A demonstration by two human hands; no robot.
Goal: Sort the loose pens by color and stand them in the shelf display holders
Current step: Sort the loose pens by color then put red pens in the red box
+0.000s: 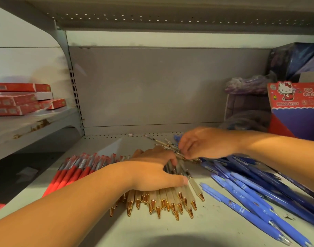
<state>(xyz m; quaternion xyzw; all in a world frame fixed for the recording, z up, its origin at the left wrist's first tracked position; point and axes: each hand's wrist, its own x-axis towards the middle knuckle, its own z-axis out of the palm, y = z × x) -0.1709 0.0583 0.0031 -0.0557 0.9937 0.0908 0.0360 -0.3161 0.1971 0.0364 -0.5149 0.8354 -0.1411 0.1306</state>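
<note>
Three groups of pens lie on the grey shelf [152, 229]. Red pens [72, 171] are bunched at the left. Beige pens with gold tips [163, 200] lie in the middle. Blue pens [256, 191] are scattered at the right. My left hand [152, 170] lies over the beige pens with its fingers curled round the bundle. My right hand [204, 142] is just behind it, its fingertips pinching a few thin pens [163, 142] that point back and left. How many it holds is hidden by the fingers.
A red Hello Kitty display box [295, 104] stands at the right, with purple packets [248, 84] and dark boxes behind it. Red flat boxes [21, 98] are stacked on the neighbouring shelf at the left. The upper shelf [170, 15] hangs low overhead.
</note>
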